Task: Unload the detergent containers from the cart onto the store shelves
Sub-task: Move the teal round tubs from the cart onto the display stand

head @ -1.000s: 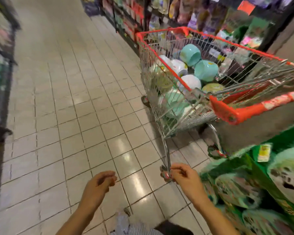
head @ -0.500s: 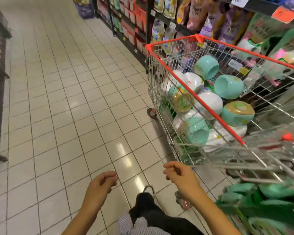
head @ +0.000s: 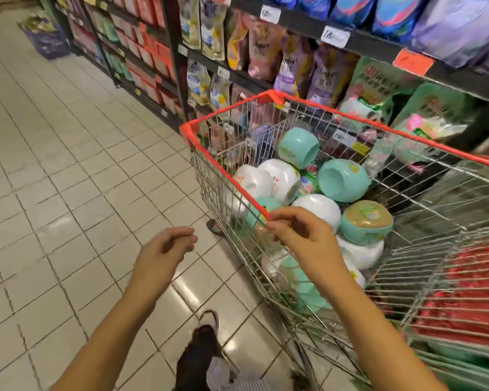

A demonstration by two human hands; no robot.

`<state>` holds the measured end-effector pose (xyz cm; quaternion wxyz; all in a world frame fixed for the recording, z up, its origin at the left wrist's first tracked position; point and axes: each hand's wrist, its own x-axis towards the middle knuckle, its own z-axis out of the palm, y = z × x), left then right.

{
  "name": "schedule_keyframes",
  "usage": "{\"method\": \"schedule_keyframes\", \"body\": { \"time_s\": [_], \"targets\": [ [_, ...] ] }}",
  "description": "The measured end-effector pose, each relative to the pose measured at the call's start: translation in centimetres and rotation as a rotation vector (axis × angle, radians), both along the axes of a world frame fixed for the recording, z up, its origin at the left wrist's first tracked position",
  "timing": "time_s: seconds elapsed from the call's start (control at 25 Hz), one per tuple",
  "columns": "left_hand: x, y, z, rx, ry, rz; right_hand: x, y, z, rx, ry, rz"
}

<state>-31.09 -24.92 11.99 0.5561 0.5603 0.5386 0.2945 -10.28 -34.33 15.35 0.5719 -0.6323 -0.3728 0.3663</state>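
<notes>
A wire shopping cart [head: 226, 176] with a red rim stands against the store shelves [head: 378, 43] on the right. Several round detergent containers lie jumbled in it: a teal tub [head: 298, 148] on its side, another teal tub [head: 343, 180], white tubs [head: 280, 176], and a teal one with a gold lid [head: 366, 221]. My right hand [head: 308, 241] hovers at the cart's near rim, fingers loosely curled, fingertips at the red edge and holding nothing. My left hand [head: 164, 246] hangs over the floor to the left of the cart, loosely curled and empty.
The shelves hold hanging softener pouches [head: 263, 49] and green packs [head: 435, 108]. Tiled aisle floor [head: 68, 179] stretches to the left. My shoe [head: 208, 323] is below, beside the cart. A purple bin [head: 44, 38] stands far up the aisle. A green display [head: 463, 371] sits at lower right.
The view rose from low beside the cart to above its rim. My right hand lifted from near the wheels up to the red rim; my left hand rose alongside.
</notes>
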Motion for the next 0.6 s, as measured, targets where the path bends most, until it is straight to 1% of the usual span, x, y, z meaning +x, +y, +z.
{"method": "schedule_keyframes", "body": {
  "time_s": [0.16,0.24,0.36,0.44,0.52,0.6],
  "targets": [
    [6.1,9.0,0.0,0.051,-0.061,-0.152,4.4,4.5,-0.9,-0.065,-0.037,-0.139],
    [9.5,12.9,-0.3,0.048,-0.094,-0.271,6.8,6.5,-2.1,-0.115,-0.037,-0.240],
    [14.4,17.3,-0.6,0.083,-0.080,-0.471,10.4,8.3,-4.6,-0.207,-0.052,-0.391],
    [17.6,19.4,-1.7,0.095,0.010,-0.673,12.5,8.7,-7.1,-0.282,-0.071,-0.455],
    [20.3,20.7,-3.4,0.127,0.179,-0.899,13.8,8.7,-9.8,-0.388,-0.060,-0.496],
    [22.3,21.5,-5.5,0.177,0.337,-1.140,14.3,8.5,-12.3,-0.505,-0.025,-0.472]
  ]
}}
